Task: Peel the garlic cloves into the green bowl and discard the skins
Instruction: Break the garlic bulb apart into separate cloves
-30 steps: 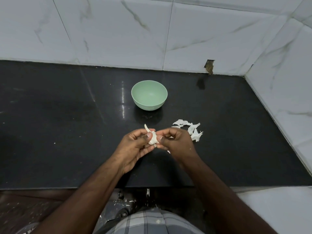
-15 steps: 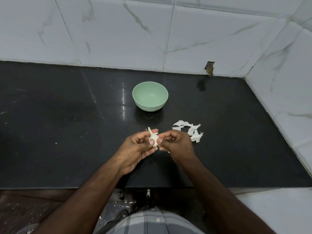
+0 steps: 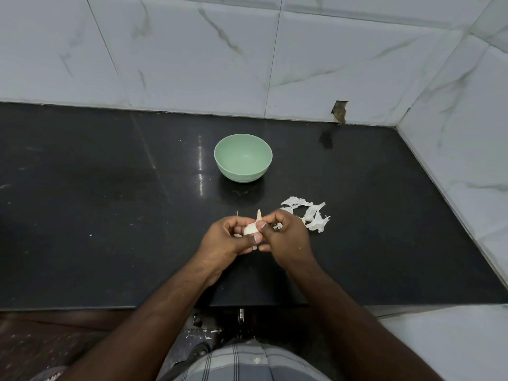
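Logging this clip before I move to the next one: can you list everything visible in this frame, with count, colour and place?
green bowl: one, pale green, nothing visible inside, on the countertop beyond the hands
garlic: one piece, white with a pale stem tip pointing up, held between both hands
garlic skins: a small loose pile, white, on the countertop just right of the hands
countertop: one, glossy black, spanning the frame, with a few tiny white flecks
wall tiles: white marble pattern, behind and to the right; a small broken gap at the base
checked garment: grey, bottom edge
left hand: one, holds the garlic
right hand: one, fingers curled at the garlic's top
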